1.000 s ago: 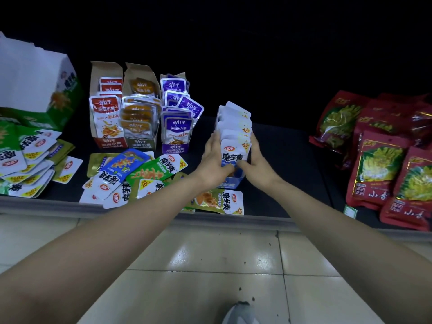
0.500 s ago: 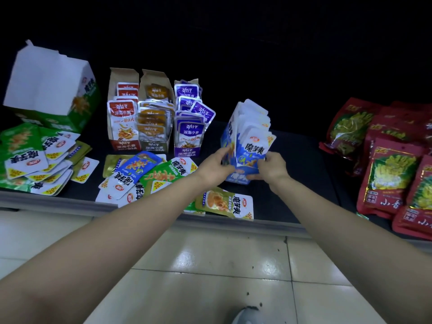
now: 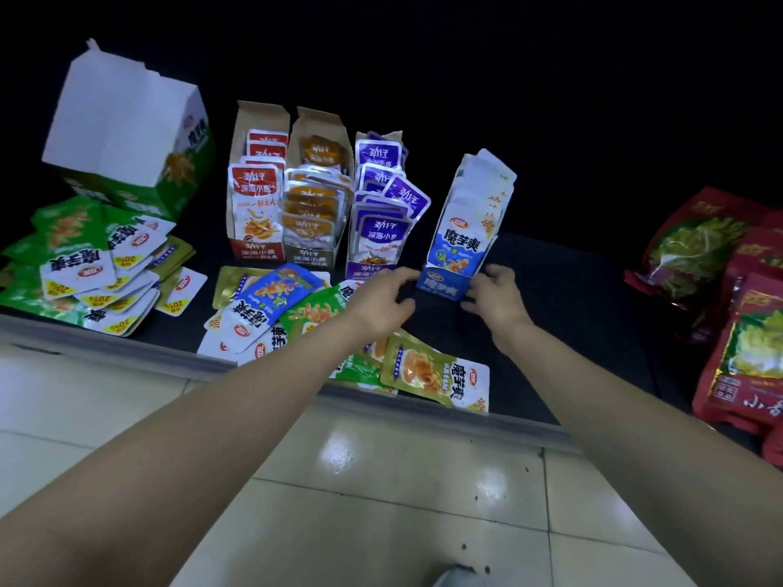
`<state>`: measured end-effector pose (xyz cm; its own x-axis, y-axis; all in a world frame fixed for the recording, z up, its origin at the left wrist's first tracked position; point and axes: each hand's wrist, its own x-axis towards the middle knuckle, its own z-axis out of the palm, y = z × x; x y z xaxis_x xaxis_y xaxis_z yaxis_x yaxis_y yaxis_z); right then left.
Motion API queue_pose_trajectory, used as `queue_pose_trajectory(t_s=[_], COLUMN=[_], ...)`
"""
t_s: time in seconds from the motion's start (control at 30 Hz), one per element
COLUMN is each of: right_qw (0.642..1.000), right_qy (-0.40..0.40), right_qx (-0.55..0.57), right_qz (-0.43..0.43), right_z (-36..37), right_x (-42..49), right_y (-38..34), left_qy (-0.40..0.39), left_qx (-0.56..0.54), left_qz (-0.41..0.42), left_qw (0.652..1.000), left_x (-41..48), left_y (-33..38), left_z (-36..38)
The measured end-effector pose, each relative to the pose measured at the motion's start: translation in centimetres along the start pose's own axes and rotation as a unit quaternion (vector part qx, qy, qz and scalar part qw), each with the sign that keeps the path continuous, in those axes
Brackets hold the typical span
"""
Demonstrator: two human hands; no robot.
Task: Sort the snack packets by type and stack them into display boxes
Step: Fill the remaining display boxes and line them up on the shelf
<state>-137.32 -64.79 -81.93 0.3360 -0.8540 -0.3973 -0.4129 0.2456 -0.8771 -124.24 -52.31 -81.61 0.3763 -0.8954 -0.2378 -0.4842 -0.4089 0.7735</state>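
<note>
A blue display box [image 3: 440, 286] stands upright on the dark shelf, packed with blue-and-white snack packets [image 3: 461, 243]. My left hand [image 3: 383, 296] hovers just left of its base, fingers spread, with a small gap to the box. On the other side, my right hand [image 3: 496, 292] has its fingers apart and its fingertips at the box's lower right corner. Loose blue, green and white packets [image 3: 271, 309] lie in a pile to the left of my hands. A yellow packet [image 3: 436, 374] rests by the shelf's front edge.
Three filled display boxes stand behind: red [image 3: 254, 197], brown [image 3: 315, 205], purple [image 3: 377, 213]. A white-and-green carton [image 3: 127, 133] sits far left above a heap of green packets [image 3: 84, 256]. Large red bags [image 3: 741, 315] lie at the right. Tiled floor lies below the shelf edge [image 3: 529, 421].
The blue box was held lifted and tilted between both hands; it now stands on the shelf, and both hands have loosened and dropped to its base.
</note>
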Motion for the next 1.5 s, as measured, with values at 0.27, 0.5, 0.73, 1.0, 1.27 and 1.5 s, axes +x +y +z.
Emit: queue_pose_trajectory(t_s=[0.27,0.5,0.73,1.0,1.27,1.5], right_qw=[0.825,0.772,0.756,0.838,0.893,0.925], right_qy=[-0.259,-0.191,-0.32,-0.301,-0.328,-0.273], right_qx=[-0.499,-0.591,-0.529,-0.391,-0.251,-0.181], right_qz=[-0.061,-0.139,-0.214,-0.234,-0.179,-0.191], right_z=[0.8,3.6,6.6,11.2,14.0,17.9], right_x=[-3.6,-4.9,-6.9,-6.9,-7.3,-8.0], right_y=[2.1,0.0,-4.7,-4.9,-4.6,-3.8], left_qy=[0.009,-0.047,0.007,-0.032,-0.142,0.059], left_qx=[0.292,0.226,-0.102,-0.13,-0.226,-0.179], left_qz=[0.063,0.053,0.001,-0.061,-0.14,-0.178], left_qw=[0.954,0.972,0.995,0.989,0.954,0.966], left_x=[-4.7,-7.0,-7.5,-9.2,-11.0,-11.3], left_y=[-4.9,-7.6,-6.6,-10.1,-12.1,-13.3], left_z=[-4.3,-6.9,-9.0,-12.4,-14.3,-16.2])
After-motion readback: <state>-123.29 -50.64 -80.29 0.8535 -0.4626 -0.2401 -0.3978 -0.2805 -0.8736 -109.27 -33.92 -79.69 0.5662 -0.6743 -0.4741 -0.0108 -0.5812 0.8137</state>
